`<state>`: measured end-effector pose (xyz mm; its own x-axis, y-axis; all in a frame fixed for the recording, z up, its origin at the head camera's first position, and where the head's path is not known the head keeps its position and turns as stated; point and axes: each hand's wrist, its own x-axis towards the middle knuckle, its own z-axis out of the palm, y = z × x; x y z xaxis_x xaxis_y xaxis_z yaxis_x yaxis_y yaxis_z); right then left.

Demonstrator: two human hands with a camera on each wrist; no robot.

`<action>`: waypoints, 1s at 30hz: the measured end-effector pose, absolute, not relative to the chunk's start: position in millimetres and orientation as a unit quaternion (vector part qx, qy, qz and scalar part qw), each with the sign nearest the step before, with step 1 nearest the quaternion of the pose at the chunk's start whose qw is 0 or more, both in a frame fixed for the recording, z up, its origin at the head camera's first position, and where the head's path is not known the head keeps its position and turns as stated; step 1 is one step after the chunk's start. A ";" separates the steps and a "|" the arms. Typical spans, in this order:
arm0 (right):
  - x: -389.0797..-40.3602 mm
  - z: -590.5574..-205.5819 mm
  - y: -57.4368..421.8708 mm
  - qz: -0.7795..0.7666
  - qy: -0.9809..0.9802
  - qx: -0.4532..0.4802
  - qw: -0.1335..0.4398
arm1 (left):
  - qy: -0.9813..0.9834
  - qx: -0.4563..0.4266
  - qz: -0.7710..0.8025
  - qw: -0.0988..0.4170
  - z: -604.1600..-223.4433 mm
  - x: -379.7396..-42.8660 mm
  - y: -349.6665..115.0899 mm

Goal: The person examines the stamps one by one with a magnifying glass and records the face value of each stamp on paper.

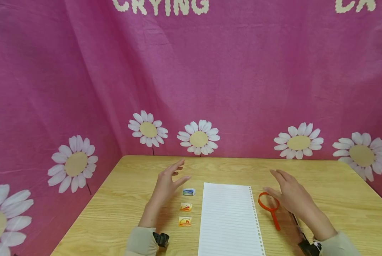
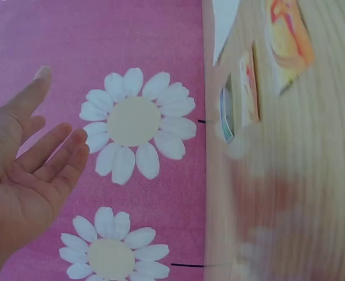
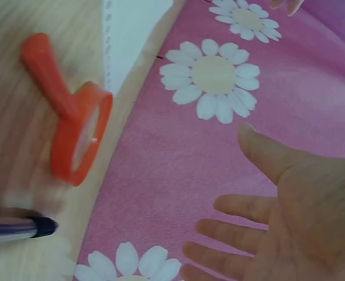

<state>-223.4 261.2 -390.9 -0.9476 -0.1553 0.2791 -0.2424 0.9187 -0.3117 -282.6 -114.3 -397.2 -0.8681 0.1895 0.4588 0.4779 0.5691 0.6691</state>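
My left hand [image 1: 165,183] hovers over the table, fingers loosely extended and holding nothing. Beside it lies a column of three small stamp-like picture cards: a blue one [image 1: 189,192] at the back, an orange one [image 1: 186,207] in the middle and another orange one [image 1: 185,221] nearest me. My right hand [image 1: 291,195], also empty with fingers spread, is raised near a red magnifying glass [image 1: 275,218]. A pen [image 1: 295,224] lies partly hidden under the right forearm; its dark tip end [image 3: 44,226] shows in the right wrist view. Between the hands is a lined sheet of paper [image 1: 227,220].
The light wooden table [image 1: 98,220] meets a pink curtain [image 1: 242,78] printed with white daisies at its back and left. Punched holes run down the paper's right edge. Dark straps [image 1: 161,239] circle both wrists over pale sleeves.
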 end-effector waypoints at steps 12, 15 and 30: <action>-214.5 -411.6 262.8 0.130 -0.979 0.103 0.118 | -0.891 -0.201 -0.377 0.152 -404.6 -279.9 -128.5; -210.2 -417.4 263.8 0.120 -0.979 0.109 0.126 | -0.897 -0.201 -0.366 0.142 -408.3 -278.8 -131.6; -193.9 -438.9 263.5 0.110 -0.981 0.095 0.131 | -0.915 -0.230 -0.326 0.062 -417.5 -269.6 -141.6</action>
